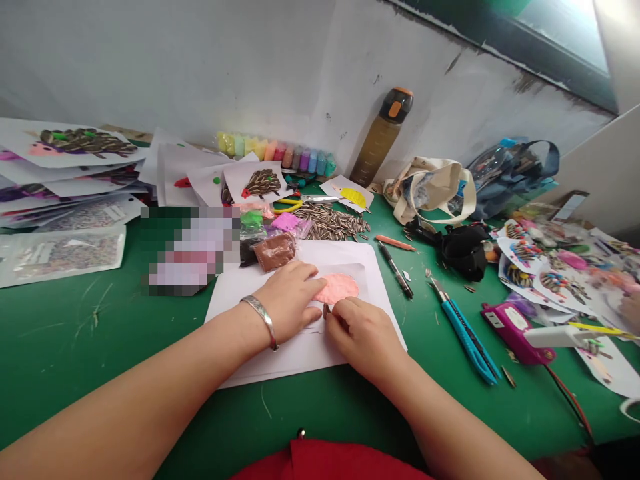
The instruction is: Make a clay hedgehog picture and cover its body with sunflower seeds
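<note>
A flat pink clay oval [338,289] lies on a small sheet atop a stack of white paper [295,357]. My left hand [290,300], with a silver bracelet at the wrist, rests on the paper with its fingers apart, a fingertip at the oval's left edge. Just below the oval, my right hand [363,330] pinches a sunflower seed [327,311] between thumb and forefinger. Behind the paper lies a pile of striped sunflower seeds [333,222]. Beside that pile are a brown clay packet [276,251] and a pink one [286,222].
Right of the paper lie a pen [395,269], an orange pencil [395,243] and a blue utility knife [467,337]. A bottle [381,137] leans against the wall. Finished seed pictures [90,143] are stacked at left. A magenta device [517,333] sits at right.
</note>
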Demonstrator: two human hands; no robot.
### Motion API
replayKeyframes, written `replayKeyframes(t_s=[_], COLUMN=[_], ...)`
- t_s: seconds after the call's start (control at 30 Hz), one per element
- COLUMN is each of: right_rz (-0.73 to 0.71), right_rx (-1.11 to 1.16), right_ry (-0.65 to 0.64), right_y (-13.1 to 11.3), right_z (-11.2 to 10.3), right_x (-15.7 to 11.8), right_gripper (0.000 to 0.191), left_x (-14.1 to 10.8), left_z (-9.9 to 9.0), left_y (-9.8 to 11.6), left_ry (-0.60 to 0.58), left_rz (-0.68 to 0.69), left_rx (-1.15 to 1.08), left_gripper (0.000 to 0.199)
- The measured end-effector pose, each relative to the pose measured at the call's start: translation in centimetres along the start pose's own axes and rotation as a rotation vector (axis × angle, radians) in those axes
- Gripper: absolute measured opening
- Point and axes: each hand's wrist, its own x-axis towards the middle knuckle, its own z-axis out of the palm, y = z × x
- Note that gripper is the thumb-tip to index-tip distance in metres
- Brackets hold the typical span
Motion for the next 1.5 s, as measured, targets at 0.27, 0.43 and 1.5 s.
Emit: replayKeyframes(t_s=[0.27, 0.43, 1.5], right_rz=[-0.004, 0.018, 0.167], right_rx=[0.016, 0.028, 0.341], right_ry=[0.001, -0.014, -0.100], right_y=[0.1, 0.1, 4.5], right_z=[0.1, 0.1, -3.6], right_x=[0.4, 0.3, -1.1], right_gripper=[0.024, 0.024, 0.014], left_x=[-0.2, -0.1, 0.2], left_z=[0.1, 0.1, -0.5], left_y=[-0.1, 0.0, 0.5], left_ry=[0.003, -0.012, -0.026], left_rz=[0.007, 0.003, -0.003], left_rx=[-0.001, 0.010, 0.033], left_gripper=[0.026, 0.031, 0.031])
